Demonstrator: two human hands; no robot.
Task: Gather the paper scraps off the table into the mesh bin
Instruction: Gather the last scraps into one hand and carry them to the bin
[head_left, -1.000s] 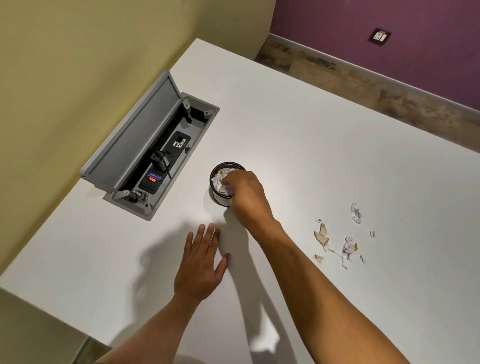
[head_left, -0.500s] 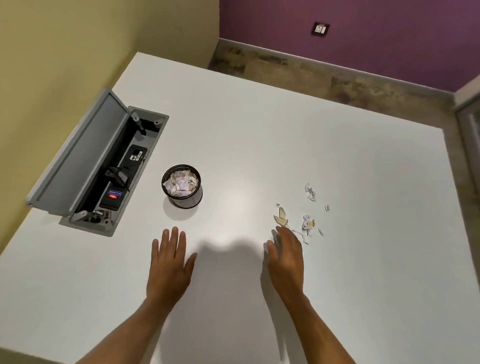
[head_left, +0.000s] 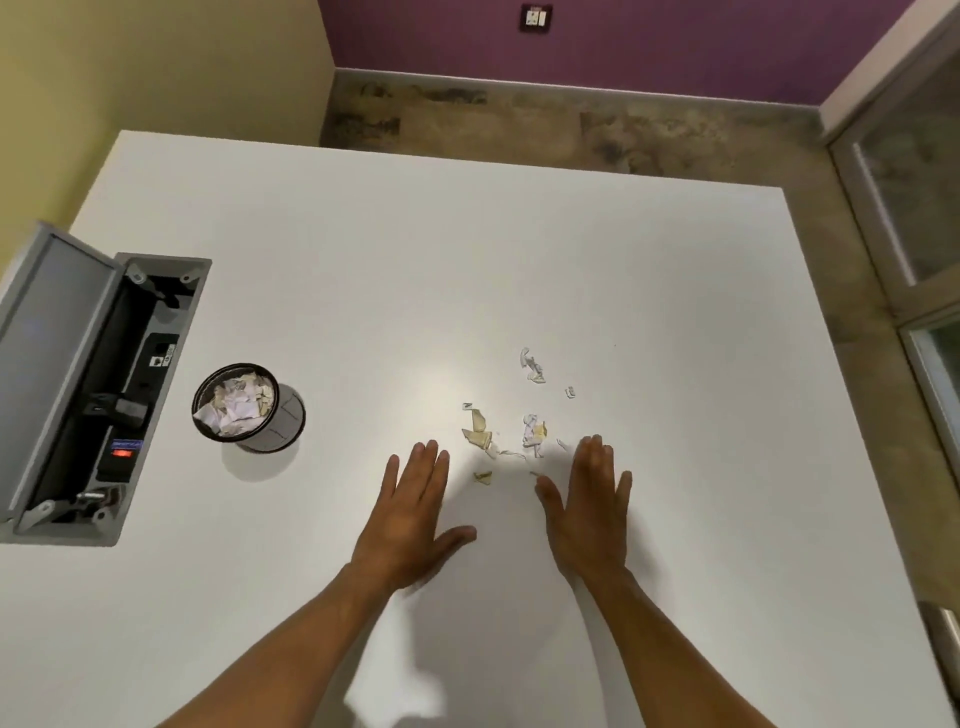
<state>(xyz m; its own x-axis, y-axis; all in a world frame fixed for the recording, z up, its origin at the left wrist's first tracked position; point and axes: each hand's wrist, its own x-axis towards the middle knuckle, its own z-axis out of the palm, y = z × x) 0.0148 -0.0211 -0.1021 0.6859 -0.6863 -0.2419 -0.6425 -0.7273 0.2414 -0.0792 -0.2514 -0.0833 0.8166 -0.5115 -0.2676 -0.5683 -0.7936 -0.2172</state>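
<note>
both hands (head_left: 410, 514) (head_left: 589, 512) moved up, flanking scraps (head_left: 532, 434) mid-table (head_left: 675, 312).

Table (head_left: 649, 291): smooth white top, faint sheen, soft glare patch near centre
Mesh bin (head_left: 280, 421): dark fine metal-look mesh wall, solid dark rim
Bin contents (head_left: 234, 402): crumpled paper, white and cream, matt
Paper scraps (head_left: 532, 434): torn, creased paper, matt, at 3 o'clock from bin
Cable box lid (head_left: 49, 353): grey, smooth, satin finish
Floor (head_left: 571, 124): mottled brown, matt, rough-looking
Walls: painted, matt
</note>
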